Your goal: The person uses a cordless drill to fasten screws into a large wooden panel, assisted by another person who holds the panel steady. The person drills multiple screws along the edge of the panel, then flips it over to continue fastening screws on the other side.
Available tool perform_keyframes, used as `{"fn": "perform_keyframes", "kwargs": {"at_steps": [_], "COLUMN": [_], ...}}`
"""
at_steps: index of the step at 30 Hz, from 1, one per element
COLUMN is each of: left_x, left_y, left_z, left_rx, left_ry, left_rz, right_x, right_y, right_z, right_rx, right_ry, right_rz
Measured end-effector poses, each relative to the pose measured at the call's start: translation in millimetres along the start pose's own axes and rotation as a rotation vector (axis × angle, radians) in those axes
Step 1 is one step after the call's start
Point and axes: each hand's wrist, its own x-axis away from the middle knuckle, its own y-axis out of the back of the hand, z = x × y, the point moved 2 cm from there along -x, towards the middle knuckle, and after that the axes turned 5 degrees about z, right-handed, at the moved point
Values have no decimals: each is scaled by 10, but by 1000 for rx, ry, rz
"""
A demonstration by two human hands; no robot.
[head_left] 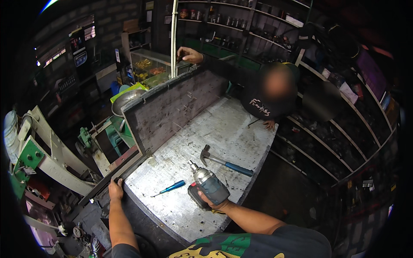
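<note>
My right hand (211, 201) is closed round the grip of a grey and black cordless impact driver (210, 185), held over the metal-topped bench (172, 155) with its chuck pointing away from me. At the near left corner of the bench, the fingers of my left hand (115, 189) curl against the dark edge; whatever lies within them is too small and dark to make out. A blue-handled screwdriver (173, 186) lies on the bench between my hands. Just beyond the driver lies a claw hammer (226, 161) with a blue grip.
An upright wooden board (172, 107) runs along the bench's left side. Across the bench a person in a dark top (269, 101) leans in, one hand on the bench and one beyond the board. A metal bowl (124, 102) and green machinery (85, 142) stand left; shelves (327, 124) line the right.
</note>
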Motion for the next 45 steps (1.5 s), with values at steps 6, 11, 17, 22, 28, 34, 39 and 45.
{"fn": "perform_keyframes", "kwargs": {"at_steps": [6,11,17,22,28,34,39,45], "left_x": [-14,-57,-44,-16,71,344,271,749], "left_y": [-4,-55,-5,20,167,120,22,242], "left_z": [22,96,98,61,-118,108,367,-1491], "left_rx": [-45,-72,-49,-34,-79,93,331,1294], "left_ry": [42,114,115,117,135,361,361,19], "left_rz": [-2,43,81,80,74,-279,-440,-239], "right_x": [4,98,201,270,167,-4,-63,-220], "right_y": [-30,-88,-204,-281,-218,-23,33,348], "right_z": [-70,-129,-400,-595,-442,-61,21,40], "right_rx": [-153,-11,-293,-432,-292,-207,-169,-159], "right_ry": [-31,-43,-146,-191,-114,-6,58,231], "right_rz": [-7,-68,-60,-70,-65,-71,-41,-17]}}
